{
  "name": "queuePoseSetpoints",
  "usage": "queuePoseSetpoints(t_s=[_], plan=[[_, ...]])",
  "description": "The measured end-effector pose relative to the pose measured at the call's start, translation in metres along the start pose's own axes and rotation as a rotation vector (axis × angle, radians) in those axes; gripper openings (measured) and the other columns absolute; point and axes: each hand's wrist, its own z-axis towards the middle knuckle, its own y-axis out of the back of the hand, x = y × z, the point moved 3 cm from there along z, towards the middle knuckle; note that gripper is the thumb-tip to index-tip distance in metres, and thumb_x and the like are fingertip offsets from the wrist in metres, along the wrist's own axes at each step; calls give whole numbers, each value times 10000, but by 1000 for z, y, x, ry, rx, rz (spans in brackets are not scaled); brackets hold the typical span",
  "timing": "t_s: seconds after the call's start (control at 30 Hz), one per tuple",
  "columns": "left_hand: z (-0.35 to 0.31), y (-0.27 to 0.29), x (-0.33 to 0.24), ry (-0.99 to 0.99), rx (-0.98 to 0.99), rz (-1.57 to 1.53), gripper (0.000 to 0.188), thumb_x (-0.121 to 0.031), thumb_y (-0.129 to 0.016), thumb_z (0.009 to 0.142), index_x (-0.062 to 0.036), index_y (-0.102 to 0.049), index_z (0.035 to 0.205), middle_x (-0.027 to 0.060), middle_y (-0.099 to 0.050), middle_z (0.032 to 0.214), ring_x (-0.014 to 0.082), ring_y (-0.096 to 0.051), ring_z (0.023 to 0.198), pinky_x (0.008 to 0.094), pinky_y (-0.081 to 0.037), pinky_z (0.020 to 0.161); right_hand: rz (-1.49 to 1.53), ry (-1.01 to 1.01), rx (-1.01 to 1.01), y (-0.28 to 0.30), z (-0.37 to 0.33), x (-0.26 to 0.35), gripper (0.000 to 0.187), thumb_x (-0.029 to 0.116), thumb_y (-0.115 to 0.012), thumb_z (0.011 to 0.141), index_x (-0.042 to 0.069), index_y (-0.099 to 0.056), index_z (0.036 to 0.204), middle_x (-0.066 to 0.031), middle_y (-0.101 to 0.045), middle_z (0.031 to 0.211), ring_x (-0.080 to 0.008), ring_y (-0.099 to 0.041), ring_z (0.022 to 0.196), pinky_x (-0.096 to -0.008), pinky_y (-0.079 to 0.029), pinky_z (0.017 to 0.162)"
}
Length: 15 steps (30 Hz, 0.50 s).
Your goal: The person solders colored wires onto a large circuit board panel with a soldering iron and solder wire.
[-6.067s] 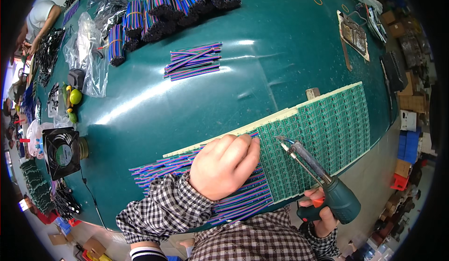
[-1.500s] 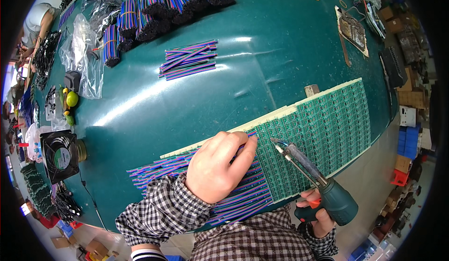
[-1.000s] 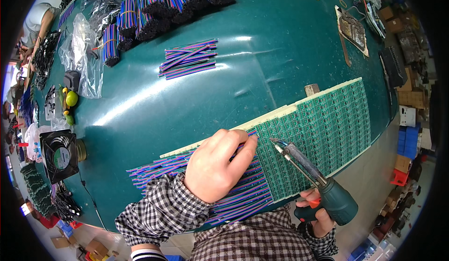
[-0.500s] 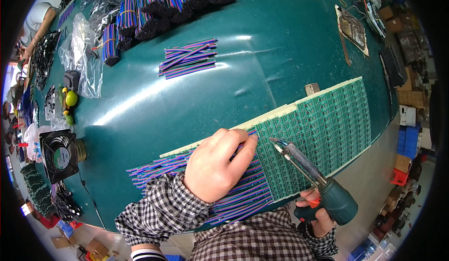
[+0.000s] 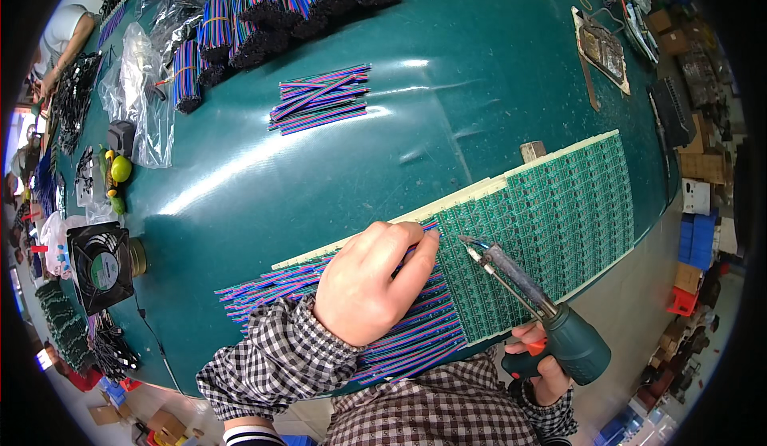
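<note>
My left hand is closed in a pinch on the end of a multicoloured ribbon wire, at the upper edge of a panel of small green circuit boards. Beneath that hand, many blue, red and black wires lie in rows, their right ends along the panel's left part. My right hand grips the dark green handle of a soldering gun with a red trigger. Its tip points up and left over the boards, a little right of my left fingertips.
Loose ribbon wires lie farther back, with banded wire bundles behind. A small black fan stands at the left, near clear plastic bags. A wooden block touches the panel's far edge. A soldering-iron stand sits far right.
</note>
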Motion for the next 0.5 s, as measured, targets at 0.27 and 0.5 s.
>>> queuePoseSetpoints(t_s=[0.27,0.5], plan=[[0,0,-1,-5,5,-2,379,17,-732,719,37,-719,1098,118,-647,978,263,-643,823,358,-542,689,-106,62,27,0,1,-2,627,375,-694,951,-148,-555,1268,-274,-633,1154,-348,-675,1069,-428,-657,823],[-1,0,0,-7,-6,-3,370,23,-735,722,42,-721,1091,119,-644,976,264,-644,831,359,-543,691,-104,64,9,-2,2,-1,631,391,-705,945,-140,-563,1254,-272,-632,1164,-334,-696,1022,-419,-651,833]])
